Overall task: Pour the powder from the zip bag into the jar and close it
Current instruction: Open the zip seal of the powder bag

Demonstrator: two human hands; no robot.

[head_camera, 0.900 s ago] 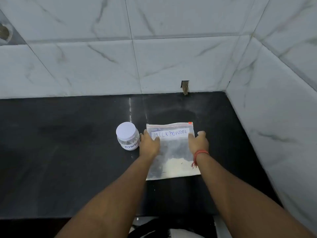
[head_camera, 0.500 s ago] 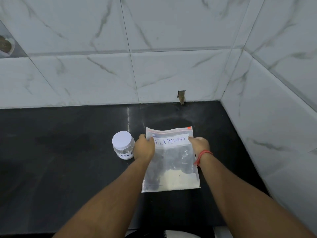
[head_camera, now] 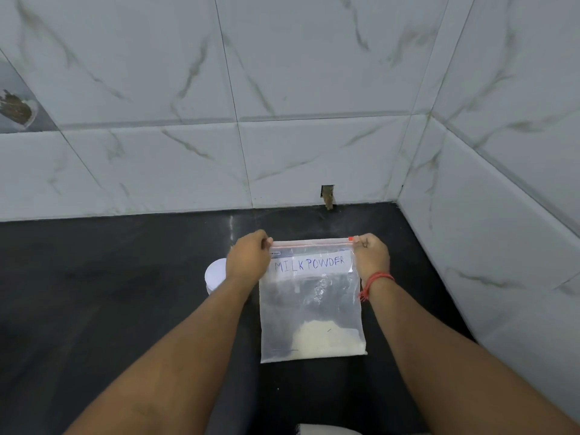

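A clear zip bag point(head_camera: 312, 309) labelled MILK POWDER hangs upright in front of me, its red zip strip at the top and pale powder heaped in its bottom right. My left hand point(head_camera: 249, 257) pinches the top left corner of the bag. My right hand point(head_camera: 370, 255), with a red thread at the wrist, pinches the top right corner. The jar point(head_camera: 215, 274) with a white lid stands on the black counter just left of the bag, mostly hidden behind my left wrist.
The black counter point(head_camera: 110, 293) runs left to right under the hands. White marble-look tiled walls point(head_camera: 282, 136) close it off at the back and on the right point(head_camera: 502, 230). A small notch point(head_camera: 328, 196) is cut in the back tile.
Both hands moved from the bag's sides to its top corners and lifted it from lying flat to hanging upright. The left wrist now covers most of the jar.
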